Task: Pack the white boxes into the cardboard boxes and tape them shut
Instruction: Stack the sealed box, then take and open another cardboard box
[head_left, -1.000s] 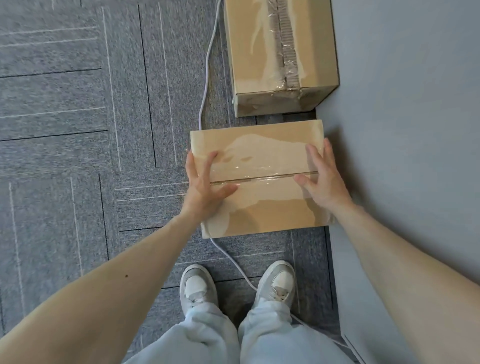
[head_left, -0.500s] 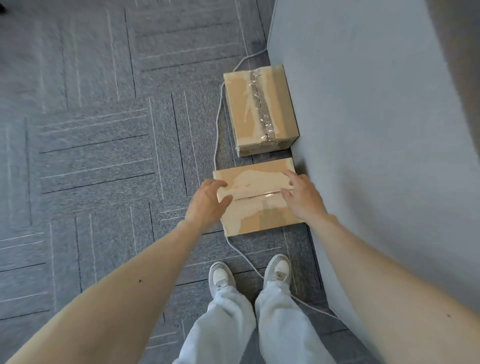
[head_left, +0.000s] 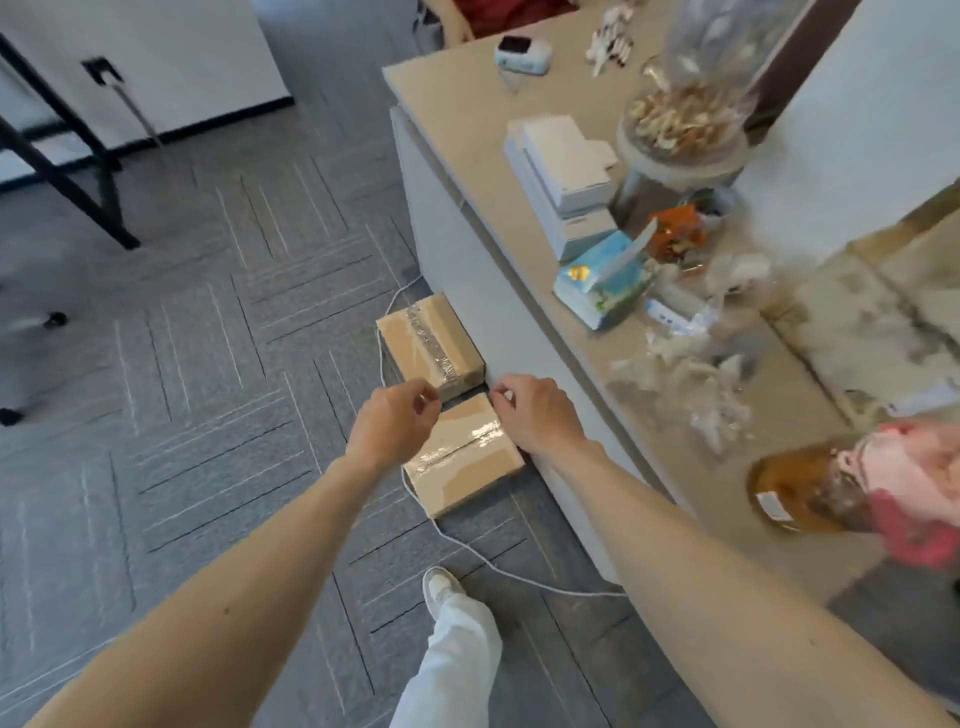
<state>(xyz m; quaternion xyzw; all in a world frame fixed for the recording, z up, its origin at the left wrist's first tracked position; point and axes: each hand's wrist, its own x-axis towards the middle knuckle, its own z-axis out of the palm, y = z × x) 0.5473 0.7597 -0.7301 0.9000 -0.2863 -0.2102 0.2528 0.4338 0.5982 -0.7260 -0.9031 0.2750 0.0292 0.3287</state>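
The left hand and right hand hung loosely curled, holding nothing, over the near tape-sealed brown cardboard box on the floor. The stacked white rectangular boxes sat on the beige counter, ahead-right, long axis pointing away, likely nearer the right hand.

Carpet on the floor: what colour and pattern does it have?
Grey carpet tiles with thin parallel stripes, their direction alternating from tile to tile; head view.

**Room Layout**

Floor: grey carpet tiles, line patterns laid in alternating directions. Tabletop: beige, at right, on a grey side panel. Wall: white with a dark skirting, far left. Black frame legs stand before it. Lighting: even.
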